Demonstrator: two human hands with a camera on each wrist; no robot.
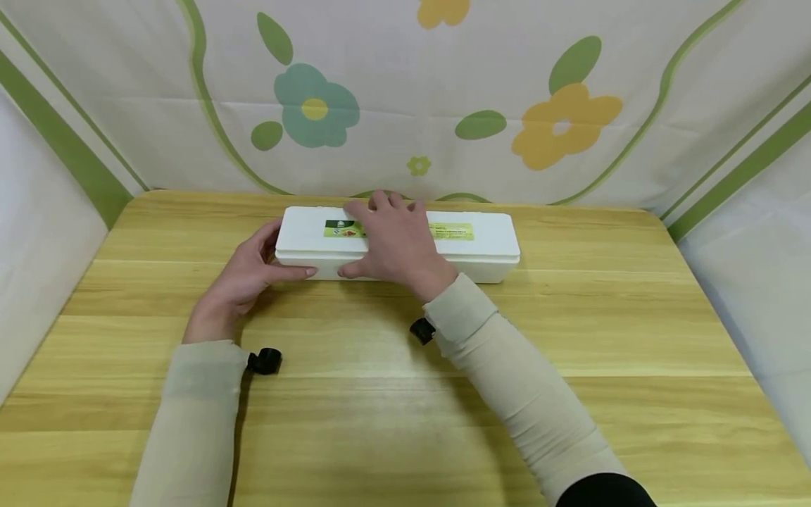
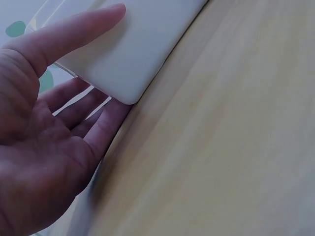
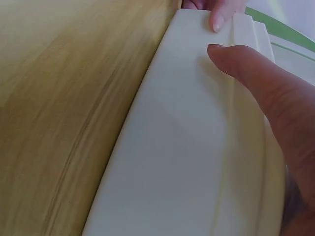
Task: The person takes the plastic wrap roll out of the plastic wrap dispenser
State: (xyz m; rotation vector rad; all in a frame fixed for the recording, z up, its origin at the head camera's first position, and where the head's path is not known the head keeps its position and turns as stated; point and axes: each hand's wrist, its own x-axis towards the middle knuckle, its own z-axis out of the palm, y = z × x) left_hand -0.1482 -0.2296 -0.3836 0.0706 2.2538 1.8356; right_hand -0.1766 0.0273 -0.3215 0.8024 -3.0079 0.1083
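The left hand [image 1: 246, 273] grips the left end of the white lidded box [image 1: 475, 272], near the far edge of the tabletop [image 1: 374, 408]; the right hand [image 1: 402, 243] clasps it across the lid [image 1: 489, 239]. Squeezing low and evenly should spare the lid.

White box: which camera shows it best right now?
Head view: it shows the white box end to end, with lid and label, though the right hand covers part. Left wrist view: only one end. Right wrist view: front side and lid edge, no label.
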